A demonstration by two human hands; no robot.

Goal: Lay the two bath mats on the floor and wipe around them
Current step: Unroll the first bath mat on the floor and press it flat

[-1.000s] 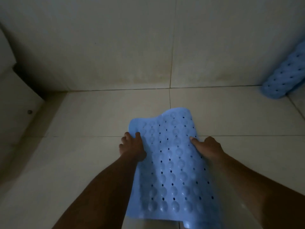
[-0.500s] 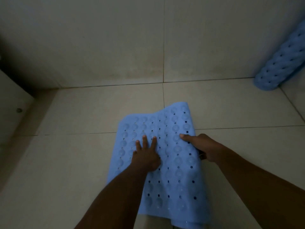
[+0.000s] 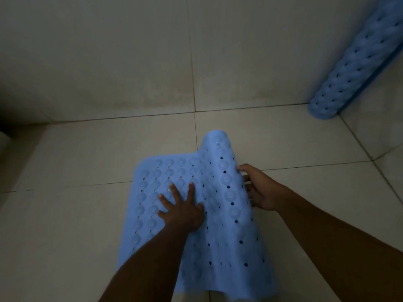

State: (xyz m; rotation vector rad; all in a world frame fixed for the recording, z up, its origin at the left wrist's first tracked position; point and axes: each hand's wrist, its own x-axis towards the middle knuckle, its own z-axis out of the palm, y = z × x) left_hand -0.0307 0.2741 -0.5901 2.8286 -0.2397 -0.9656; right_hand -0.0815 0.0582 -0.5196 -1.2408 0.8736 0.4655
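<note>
A soft blue rubber mat (image 3: pixel 220 214), dimpled and dotted with holes, lies on the pale tiled floor (image 3: pixel 76 214), its right side humped up. The left hand (image 3: pixel 182 211) presses flat, fingers spread, on the mat; the right hand (image 3: pixel 260 189) grips its raised right edge. A second mat (image 3: pixel 357 62), rolled, leans in the corner beyond the first mat, to its right.

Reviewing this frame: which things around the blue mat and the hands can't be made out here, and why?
Head view only:
- Near end of the bath mat: cut off by the bottom edge.
- Floor beneath the mat's raised right side: hidden by the mat.
- Right hand fingers: partly tucked behind the mat's edge.
- Rolled mat: upper end leaves the frame's right edge.
- Dark left corner: too dim to identify.
- No wiping cloth visible.
</note>
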